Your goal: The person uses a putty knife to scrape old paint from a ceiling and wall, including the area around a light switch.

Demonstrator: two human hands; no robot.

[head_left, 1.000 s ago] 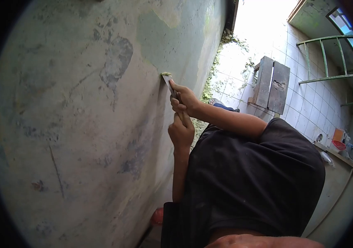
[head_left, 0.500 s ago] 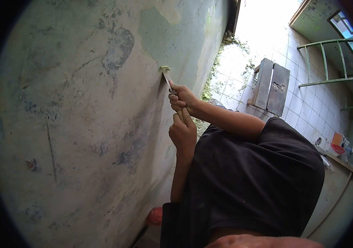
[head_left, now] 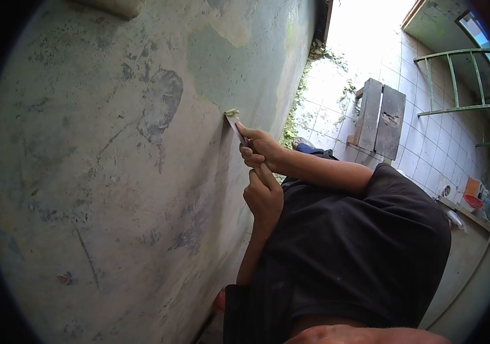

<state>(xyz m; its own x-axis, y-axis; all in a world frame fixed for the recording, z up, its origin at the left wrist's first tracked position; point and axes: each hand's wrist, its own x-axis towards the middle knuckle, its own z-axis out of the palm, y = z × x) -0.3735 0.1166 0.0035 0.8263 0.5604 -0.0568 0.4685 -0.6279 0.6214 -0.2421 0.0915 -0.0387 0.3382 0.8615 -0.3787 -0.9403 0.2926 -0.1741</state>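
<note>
Right hand [head_left: 265, 150] shifts toward shirt [head_left: 354, 246], clenching scraper [head_left: 235, 128], long axis pointing away; left hand [head_left: 264, 196], nearer shirt, touches right, grip unclear.

We count two hands in the middle of the frame, one left hand [head_left: 263, 198] and one right hand [head_left: 263, 150], with one scraper [head_left: 235, 127] between them and one wall [head_left: 113, 189] filling the left side. At upper right we find one bench [head_left: 365, 120] topped by two boards [head_left: 391, 106], plus one green railing [head_left: 451, 80]; toward the right edge, one red bowl [head_left: 473, 201] and one orange box [head_left: 473, 187]. Flakes [head_left: 290, 131] at upper centre are too many for us to number.
</note>
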